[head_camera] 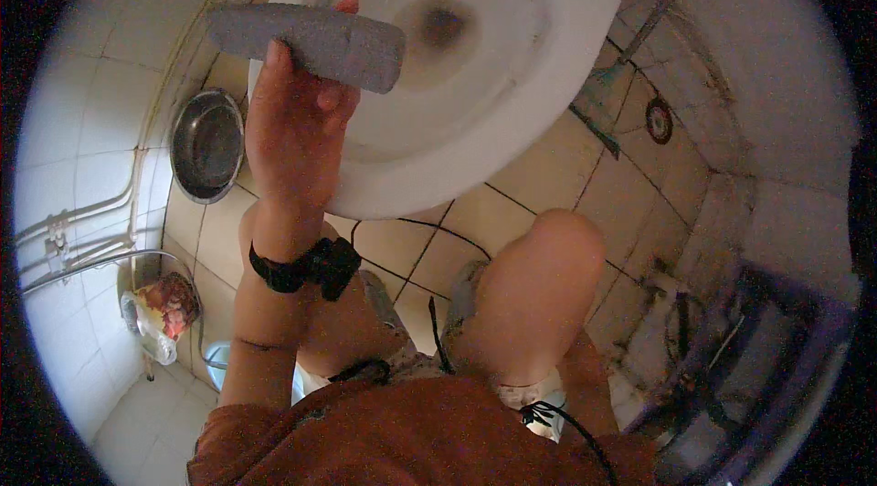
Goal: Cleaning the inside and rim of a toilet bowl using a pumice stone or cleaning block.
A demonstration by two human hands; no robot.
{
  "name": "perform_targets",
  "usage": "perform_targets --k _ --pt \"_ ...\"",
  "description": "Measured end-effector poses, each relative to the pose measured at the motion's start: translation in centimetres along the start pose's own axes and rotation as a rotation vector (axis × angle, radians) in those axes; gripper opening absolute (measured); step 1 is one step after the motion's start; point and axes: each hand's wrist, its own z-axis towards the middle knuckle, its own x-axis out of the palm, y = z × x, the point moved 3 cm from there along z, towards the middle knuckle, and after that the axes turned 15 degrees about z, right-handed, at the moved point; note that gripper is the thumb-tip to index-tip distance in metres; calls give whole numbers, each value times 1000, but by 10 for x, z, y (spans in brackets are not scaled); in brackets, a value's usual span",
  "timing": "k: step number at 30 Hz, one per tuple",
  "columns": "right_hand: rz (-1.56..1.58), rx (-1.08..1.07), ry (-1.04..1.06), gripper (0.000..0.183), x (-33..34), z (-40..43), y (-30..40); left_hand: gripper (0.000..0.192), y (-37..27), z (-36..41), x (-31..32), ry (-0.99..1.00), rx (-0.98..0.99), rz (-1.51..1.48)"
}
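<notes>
My left hand [301, 102] grips a long grey block [342, 44] with a rough, pumice-like surface. Thumb and fingers close around its middle, and its right end extends over the bowl of a white toilet [411, 178]. A brownish stain surrounds the dark drain hole [444, 23] at the bottom of the bowl. The wrist wears a black band with a device on it. Of my right arm only the forearm [589, 376] shows beside the right knee; the hand itself is hidden behind the leg.
A metal basin [207, 147] sits on the tiled floor, left of the toilet. Right of it lean a green-headed long-handled tool [599, 99] and, farther out, a round floor drain [659, 121]. Pipes [75, 239] and a waste bin with rubbish [164, 308] line the left wall.
</notes>
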Motion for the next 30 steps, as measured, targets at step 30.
perform_targets --k 30 --pt "-174 -1169 -314 21 -90 5 240 34 -9 -3 -21 -7 -11 -62"
